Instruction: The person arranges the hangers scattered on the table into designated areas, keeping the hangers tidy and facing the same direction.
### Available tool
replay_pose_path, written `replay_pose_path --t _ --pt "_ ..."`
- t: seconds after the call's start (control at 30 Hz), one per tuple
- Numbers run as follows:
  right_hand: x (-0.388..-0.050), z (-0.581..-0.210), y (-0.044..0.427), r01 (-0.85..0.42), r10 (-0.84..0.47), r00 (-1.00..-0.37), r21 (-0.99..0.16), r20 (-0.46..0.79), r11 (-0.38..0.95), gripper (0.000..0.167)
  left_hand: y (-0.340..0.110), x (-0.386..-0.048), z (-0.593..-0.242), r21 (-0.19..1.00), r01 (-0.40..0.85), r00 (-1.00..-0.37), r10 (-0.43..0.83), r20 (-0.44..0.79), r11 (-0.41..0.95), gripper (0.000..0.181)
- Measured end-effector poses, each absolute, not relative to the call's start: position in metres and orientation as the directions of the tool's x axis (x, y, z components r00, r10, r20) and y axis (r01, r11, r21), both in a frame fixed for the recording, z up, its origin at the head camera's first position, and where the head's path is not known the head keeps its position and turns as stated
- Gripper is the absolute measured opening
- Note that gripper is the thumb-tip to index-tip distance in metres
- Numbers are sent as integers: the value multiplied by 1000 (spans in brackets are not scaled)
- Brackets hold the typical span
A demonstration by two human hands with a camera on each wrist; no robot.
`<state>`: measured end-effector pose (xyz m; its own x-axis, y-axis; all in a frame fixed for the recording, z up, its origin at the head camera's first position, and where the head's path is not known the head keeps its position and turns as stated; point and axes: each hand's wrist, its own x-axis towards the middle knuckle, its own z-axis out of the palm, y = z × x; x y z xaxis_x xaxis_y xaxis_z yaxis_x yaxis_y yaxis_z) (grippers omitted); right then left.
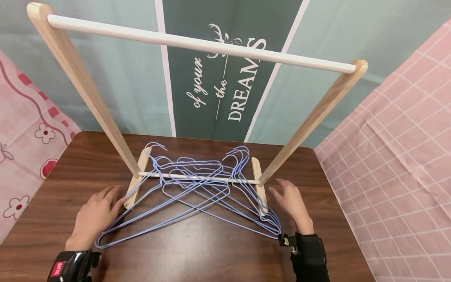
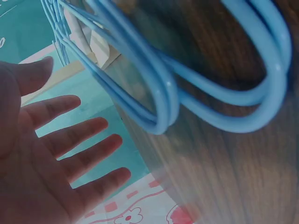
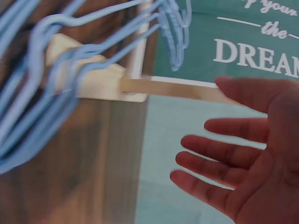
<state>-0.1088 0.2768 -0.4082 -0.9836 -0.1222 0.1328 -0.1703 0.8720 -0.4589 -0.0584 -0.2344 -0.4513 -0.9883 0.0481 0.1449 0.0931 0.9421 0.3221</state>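
Far left, a black wrist unit (image 1: pixel 75 266) is showing a red label (image 1: pixel 57 269), but the lettering's coming out too tiny to read. The left hand (image 1: pixel 95 215) is sitting just beside the left foot of the rack (image 1: pixel 88 88), fingers loosely spread, gripping nothing; can't tell if the thumb is touching wire. In the middle, the blue hangers (image 1: pixel 197 182) are lying crisscrossed over the lower bar (image 1: pixel 146 174), which I'm guessing is propping part of the heap off the table (image 1: pixel 176 258). Behind, a green panel (image 1: pixel 197 125) is reading "of your", "the" and "DREAMS", running sideways. The right hand (image 1: pixel 291 199) is hovering near the right foot, fingers relaxed, holding nothing. Probably both hands are flanking the pile so either end is staying reachable.
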Motion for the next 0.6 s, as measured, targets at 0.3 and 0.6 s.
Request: replay_pose_path --t 0.3,0.6 --pt "-128 -376 269 -111 -27 -983 -469 182 876 26 -234 -63 -440 357 76 -993 39 107 931 38" --pt "-142 -362 260 -20 64 -988 -529 139 848 20 -233 -67 -427 393 54 -998 34 58 918 30"
